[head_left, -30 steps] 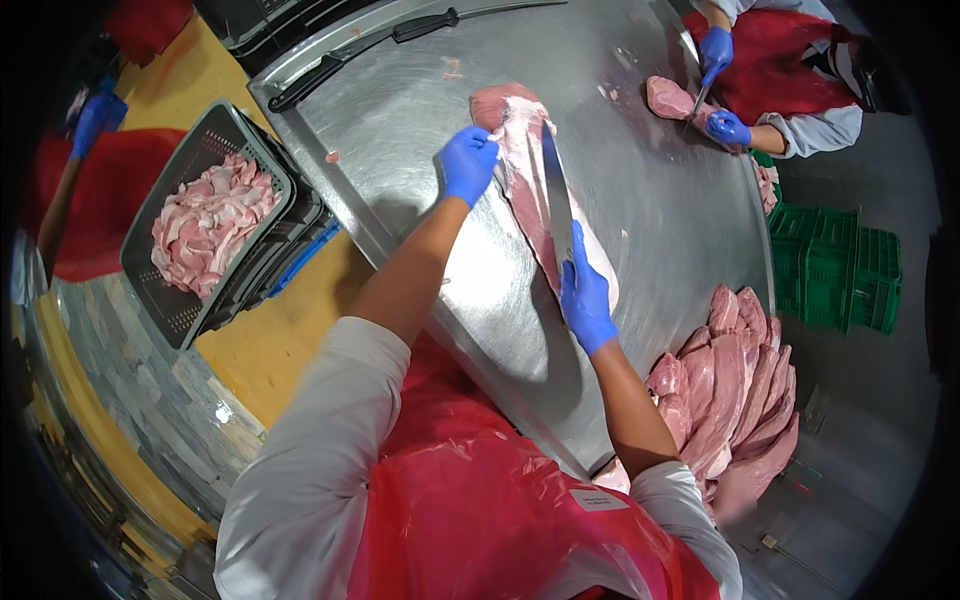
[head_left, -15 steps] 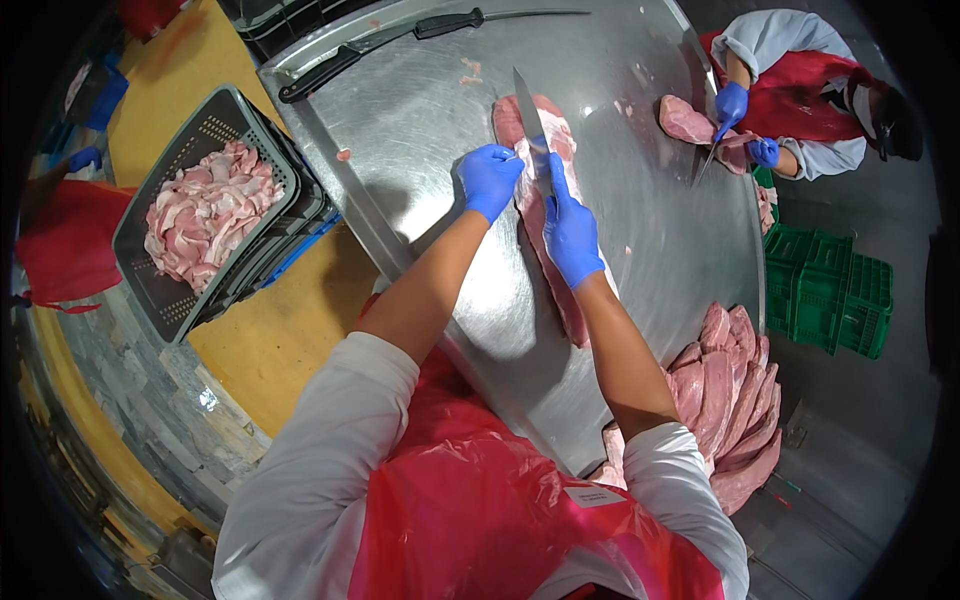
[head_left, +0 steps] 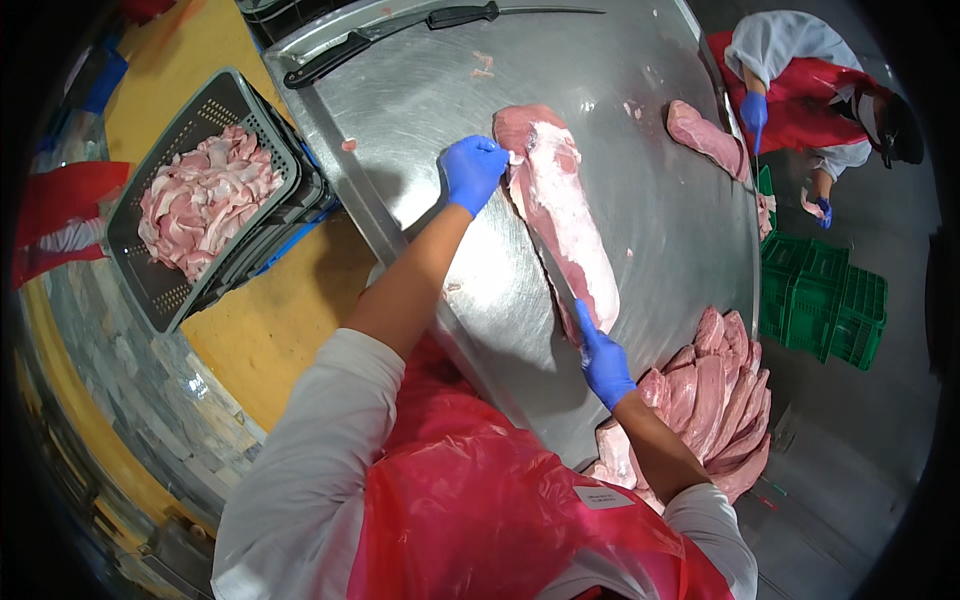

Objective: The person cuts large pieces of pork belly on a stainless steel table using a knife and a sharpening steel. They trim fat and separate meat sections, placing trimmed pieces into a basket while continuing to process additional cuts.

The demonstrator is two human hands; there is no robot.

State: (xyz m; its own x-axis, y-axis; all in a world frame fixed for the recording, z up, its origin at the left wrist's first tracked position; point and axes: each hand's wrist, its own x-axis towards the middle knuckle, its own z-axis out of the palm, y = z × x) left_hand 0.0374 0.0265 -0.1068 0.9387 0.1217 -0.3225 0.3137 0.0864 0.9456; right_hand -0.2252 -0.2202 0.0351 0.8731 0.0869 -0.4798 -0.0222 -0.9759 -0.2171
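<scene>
A long pork loin, pink with a white fat covering, lies lengthwise on the steel table. At its far left edge my left hand, in a blue glove, is closed in a pinch on a pale bit of fat. My right hand, gloved too, grips a knife at the loin's near end. The blade points away from me and lies along the loin's left side; its handle is hidden in my fist.
A second knife and a sharpening steel lie at the far edge. Left stands a grey crate of meat trimmings. More loins are piled near right. Across the table, a co-worker stands by another meat piece and green crates.
My right hand has drawn the knife toward me, from the loin's far end to its near end. My left hand has shifted slightly left. The co-worker's hands have come off their meat piece.
</scene>
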